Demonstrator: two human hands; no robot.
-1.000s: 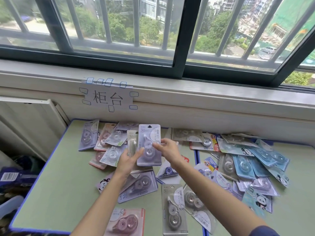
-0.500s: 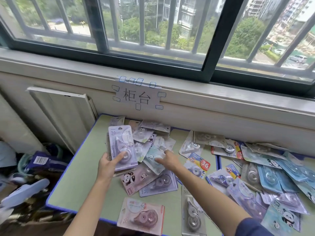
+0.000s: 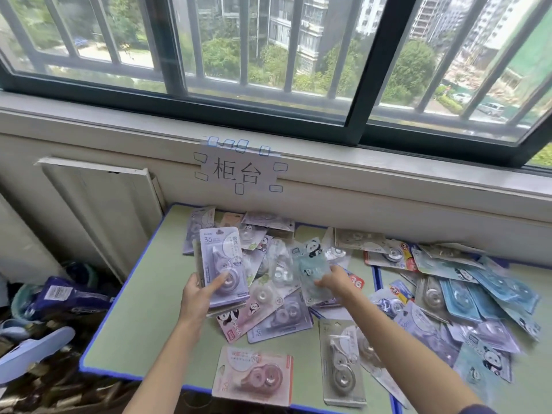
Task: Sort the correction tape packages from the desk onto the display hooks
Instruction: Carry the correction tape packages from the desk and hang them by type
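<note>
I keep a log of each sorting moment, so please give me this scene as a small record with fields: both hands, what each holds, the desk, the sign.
left hand: left hand grips a small stack fronted by a lilac correction tape package, held upright
right hand: right hand pinches a pale blue panda package, lifted above the pile
desk: green desk with blue edge, many packages scattered
sign: paper sign taped under the window sill
display hooks: not in view

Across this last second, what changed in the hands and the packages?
The right hand let go of the lavender package, reached right into the pile and now grips a pale blue panda package. The left hand alone keeps the lavender package. The pink package at the desk edge stayed put.
</note>
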